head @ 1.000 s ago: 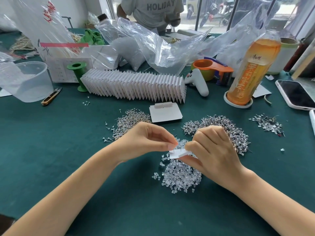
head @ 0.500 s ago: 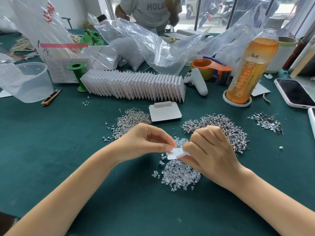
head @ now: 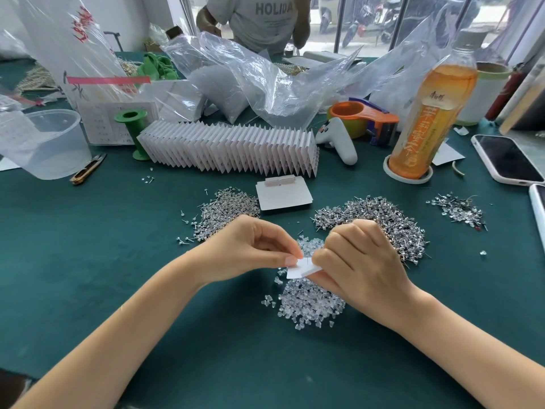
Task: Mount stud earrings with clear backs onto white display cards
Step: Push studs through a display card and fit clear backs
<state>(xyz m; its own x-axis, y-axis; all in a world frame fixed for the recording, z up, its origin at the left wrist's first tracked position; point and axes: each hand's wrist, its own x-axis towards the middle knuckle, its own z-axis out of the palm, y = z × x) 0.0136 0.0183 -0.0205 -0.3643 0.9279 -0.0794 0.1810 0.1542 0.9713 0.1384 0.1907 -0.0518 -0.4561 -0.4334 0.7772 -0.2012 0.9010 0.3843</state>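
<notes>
Dark green felt covers the worktable (head: 88, 261), with a window and a standing person in a grey printed T-shirt (head: 262, 22) at the far side. Compared with a second ago, little has changed: both hands remain together over the same spot, and the small white display card (head: 302, 268) between them has barely shifted, sitting slightly higher in view as the head camera tipped.

That card lies just above the pile of clear plastic earring backs (head: 309, 305), held off the felt. Its long axis runs roughly left to right, the right end tilted a little upward and tucked under the right hand's fingers. It looks plain white and flat, with a thin dark mark near its middle; whether a stud is already through it cannot be told.

Left hand (head: 250, 249) pinches the card's left edge between thumb and forefinger. Right hand (head: 356, 261) is curled, gripping the card's right part, knuckles upward.

Two heaps of silver stud earrings (head: 380, 219) lie beyond the hands, one left, one right, with a single blank white card with a hang tab (head: 283, 196) between them. Farther back stands a long row of upright white cards (head: 230, 149), a tall bottle of orange tea (head: 430, 113) and crumpled clear plastic bags (head: 250, 78)
</notes>
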